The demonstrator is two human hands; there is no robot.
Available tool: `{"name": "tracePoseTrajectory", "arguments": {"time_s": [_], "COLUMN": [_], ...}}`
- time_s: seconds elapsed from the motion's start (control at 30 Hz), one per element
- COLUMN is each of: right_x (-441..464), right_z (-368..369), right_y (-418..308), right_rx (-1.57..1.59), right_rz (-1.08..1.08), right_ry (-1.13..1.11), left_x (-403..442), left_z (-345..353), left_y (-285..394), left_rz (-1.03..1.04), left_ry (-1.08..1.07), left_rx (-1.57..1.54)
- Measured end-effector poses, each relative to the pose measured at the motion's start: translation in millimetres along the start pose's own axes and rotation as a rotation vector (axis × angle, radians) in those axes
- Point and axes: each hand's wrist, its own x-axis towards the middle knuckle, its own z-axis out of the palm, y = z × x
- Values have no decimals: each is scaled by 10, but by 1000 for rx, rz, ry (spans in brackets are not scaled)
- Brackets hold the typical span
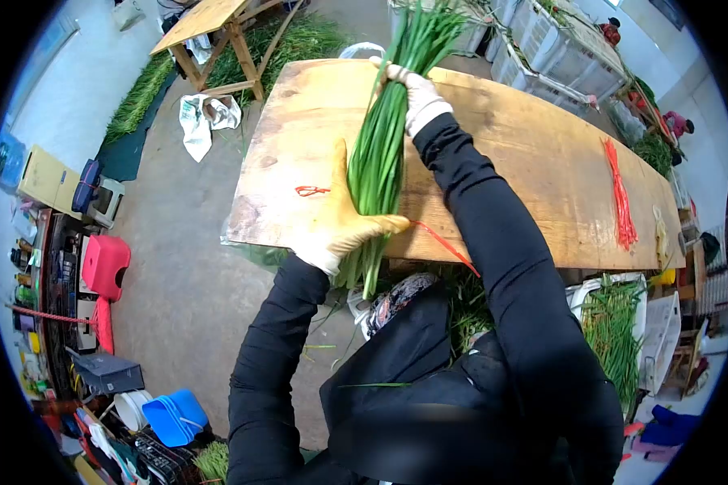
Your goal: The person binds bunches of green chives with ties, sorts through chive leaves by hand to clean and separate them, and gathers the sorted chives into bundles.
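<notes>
A long bunch of green leafy stalks [384, 133] lies across the near left part of the wooden table [526, 162], its leafy tips past the far edge. My right hand [416, 93], in a white glove, is wrapped around the upper part of the bunch. Lower down, my left hand [340, 218], in a yellow glove, rests against the stalks with its fingers stretched along their left side and its thumb across them. A red tie [311, 191] shows left of the bunch, and a red strip [445, 246] trails out on the right; the bunch hides what lies between.
A bundle of red ties [619, 194] lies on the table's right side. White crates [554, 52] stand beyond the table, and a crate of cut greens [611, 331] is at right. A pink stool [105, 267] and blue bucket [174, 418] are at left.
</notes>
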Motion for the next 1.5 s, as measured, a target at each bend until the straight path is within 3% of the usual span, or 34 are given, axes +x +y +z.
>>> {"name": "tracePoseTrajectory", "arguments": {"time_s": [0.03,0.1,0.17,0.23,0.27,0.3,0.37,0.43,0.5,0.63,0.73,0.77,0.83,0.9,1.0,1.07,1.1,1.2,1.3,1.4,1.5], "right_x": [58,98,136,217,188,36,-317,-836,-1441,-1748,-1466,-1323,-1067,-902,-776,-766,-782,-812,-732,-671,-678], "right_z": [8,-49,-126,-164,-225,-350,-432,-541,-556,-679,-693,-685,-605,-440,-372,-322,-307,-308,-419,-451,-509], "right_y": [100,219,254,227,81,-81,-141,-191,-165,177,295,318,340,302,296,277,274,273,247,241,239], "right_rx": [11,-122,-261,-1006,-1264,-1391,-1504,-1579,-1858,-1858,-1842,-1863,-1875,-1851,-1907,-1992,-1990,-2036,-1995,-2008,-1976], "right_rz": [7,-29,47,29,67,-87,-200,-230,-290,-480,-524,-528,-456,-253,-263,-128,-126,-135,-265,-266,-293], "right_ry": [80,231,236,383,85,-220,-5,-231,-451,-326,-272,-290,-328,-316,-349,-350,-350,-404,-525,-641,-618], "left_x": [82,109,147,173,161,170,160,156,161,207,276,341,474,590,574,567,535,496,410,398,368], "left_z": [-11,-9,-39,-65,-63,-72,-67,-57,-50,-74,-125,-193,-306,-406,-373,-336,-289,-146,-60,-178,-189], "left_y": [-116,-305,-448,-548,-559,-563,-531,-510,-522,-555,-475,-515,-521,-447,-257,-239,-242,-418,-341,-396,-415], "left_rz": [215,272,274,219,180,162,160,154,147,277,84,152,168,141,119,218,45,3,-162,-152,-156], "left_ry": [64,127,122,149,169,173,177,177,182,192,173,175,206,210,204,229,189,227,228,216,243], "left_rx": [332,690,721,678,682,701,755,769,787,836,765,774,823,782,714,793,658,690,1063,1054,1173]}}
